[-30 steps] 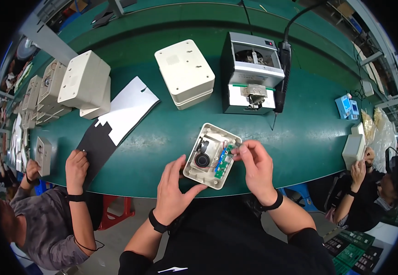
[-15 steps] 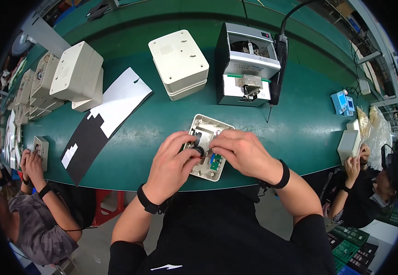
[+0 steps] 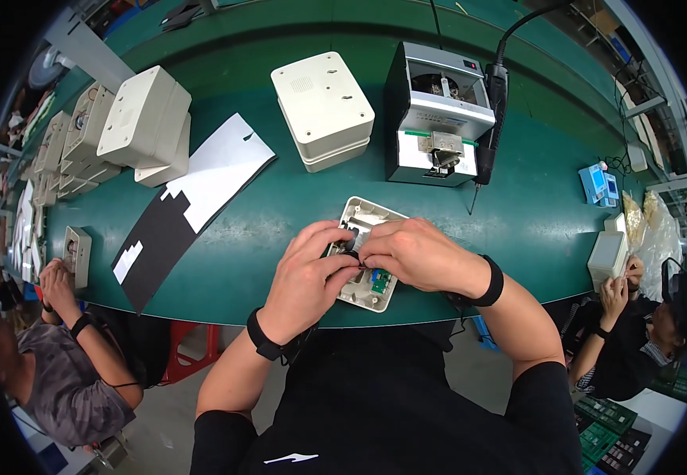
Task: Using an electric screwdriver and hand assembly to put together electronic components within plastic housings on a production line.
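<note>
A cream plastic housing half [image 3: 358, 207] lies with its hollow side up at the table's near edge, in front of me. Inside it sits a small green circuit board [image 3: 381, 282] with a blue part. My left hand [image 3: 305, 267] reaches in from the left, thumb and forefinger closed around a black round part [image 3: 351, 246]. From the right, my right hand [image 3: 416, 252] bends over the housing, its fingertips pinched together against the same spot. Bits of thin red wire show between the fingertips. What the right fingers grip is too small and covered to make out.
Stacked cream housings [image 3: 324, 103] stand beyond, with more [image 3: 142, 119] at left. A grey-black machine [image 3: 442, 111] stands back right, an electric screwdriver [image 3: 495, 119] beside it. A black-and-white sheet [image 3: 193, 198] lies left. Co-workers' hands [image 3: 60, 289] [image 3: 616, 293] work at both sides.
My right fingertips have moved in closer to the left ones over the black round part. The whole view has shifted slightly, so things on the table appear further right.
</note>
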The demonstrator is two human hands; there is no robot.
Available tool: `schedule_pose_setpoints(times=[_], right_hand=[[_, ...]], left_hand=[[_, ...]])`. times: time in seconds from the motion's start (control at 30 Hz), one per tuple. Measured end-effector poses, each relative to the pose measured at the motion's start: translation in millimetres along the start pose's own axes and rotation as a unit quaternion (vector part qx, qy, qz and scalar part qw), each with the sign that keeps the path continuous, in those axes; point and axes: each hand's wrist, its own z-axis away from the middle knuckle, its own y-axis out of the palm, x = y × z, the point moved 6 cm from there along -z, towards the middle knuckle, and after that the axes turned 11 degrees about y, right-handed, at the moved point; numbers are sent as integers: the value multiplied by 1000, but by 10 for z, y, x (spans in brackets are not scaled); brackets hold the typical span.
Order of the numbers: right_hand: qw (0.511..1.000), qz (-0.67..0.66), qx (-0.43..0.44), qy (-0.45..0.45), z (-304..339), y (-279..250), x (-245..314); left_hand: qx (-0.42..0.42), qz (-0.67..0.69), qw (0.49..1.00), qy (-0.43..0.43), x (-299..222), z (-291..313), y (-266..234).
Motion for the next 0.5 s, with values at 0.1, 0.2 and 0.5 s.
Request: schedule_pose_setpoints(times=[0.1,0.2,0.5], right_hand=[[1000,-5,-12,-7,19,-25,18],[999,-11,-32,-19,67,-28,41],[947,199,-231,-97,474,191,301]], left_hand=[[13,20,1000,-11,6,-24,7],[22,56,997,-37,25,-37,16],[51,140,984,-99,142,-21,131]])
